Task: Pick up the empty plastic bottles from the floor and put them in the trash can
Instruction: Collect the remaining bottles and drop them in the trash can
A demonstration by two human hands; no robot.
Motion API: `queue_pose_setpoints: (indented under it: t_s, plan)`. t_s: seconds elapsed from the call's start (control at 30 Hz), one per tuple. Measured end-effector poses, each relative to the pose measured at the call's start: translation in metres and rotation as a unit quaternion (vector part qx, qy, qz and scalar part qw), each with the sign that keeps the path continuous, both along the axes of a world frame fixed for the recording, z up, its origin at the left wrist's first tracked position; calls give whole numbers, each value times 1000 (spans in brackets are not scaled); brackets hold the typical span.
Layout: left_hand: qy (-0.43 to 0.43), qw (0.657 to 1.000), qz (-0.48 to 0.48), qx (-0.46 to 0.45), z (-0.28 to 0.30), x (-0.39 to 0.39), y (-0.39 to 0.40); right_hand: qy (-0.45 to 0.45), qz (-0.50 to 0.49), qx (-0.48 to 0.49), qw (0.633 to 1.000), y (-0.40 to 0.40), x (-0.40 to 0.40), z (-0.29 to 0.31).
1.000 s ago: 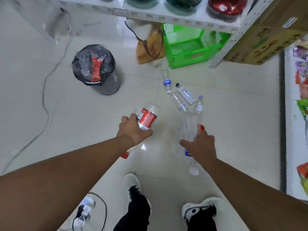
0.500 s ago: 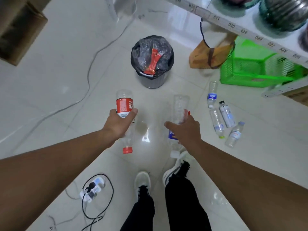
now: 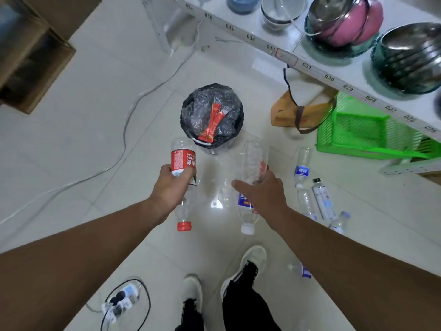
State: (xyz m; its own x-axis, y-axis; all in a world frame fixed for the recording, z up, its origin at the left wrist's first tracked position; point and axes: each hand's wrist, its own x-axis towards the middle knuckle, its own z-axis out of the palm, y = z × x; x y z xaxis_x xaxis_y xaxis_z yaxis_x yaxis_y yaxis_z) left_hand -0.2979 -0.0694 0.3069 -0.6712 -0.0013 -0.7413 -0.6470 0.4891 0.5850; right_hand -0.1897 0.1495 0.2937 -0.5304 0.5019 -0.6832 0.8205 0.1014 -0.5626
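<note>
Head camera looks down at a tiled floor. At center, the left hand (image 3: 173, 185) is clamped around a red-labelled bottle (image 3: 183, 161), its red cap toward the feet. Just beside it at 3 o'clock, the right hand (image 3: 261, 192) grips clear bottles (image 3: 253, 158), one with a blue label. At 12 o'clock from both hands stands the black-lined trash can (image 3: 212, 115). More empty bottles (image 3: 301, 167) lie on the floor at 3 o'clock, near a green basket (image 3: 362, 130).

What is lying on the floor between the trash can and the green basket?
In the head view, a tan bag with dark straps lies on the tiles between the trash can and the green basket, under the shelf edge.
</note>
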Motion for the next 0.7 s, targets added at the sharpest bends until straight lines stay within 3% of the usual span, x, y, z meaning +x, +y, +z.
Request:
queue_pose_setpoints:
  t_s: [0.33,0.7]
  plan:
    - [29,999,-23,26,-6,-76,57,2,-34,-5,999,46,-47,-10]
    - [3,997,-71,25,-62,-193,49,-13,-118,-34,992,30,-158,-37]
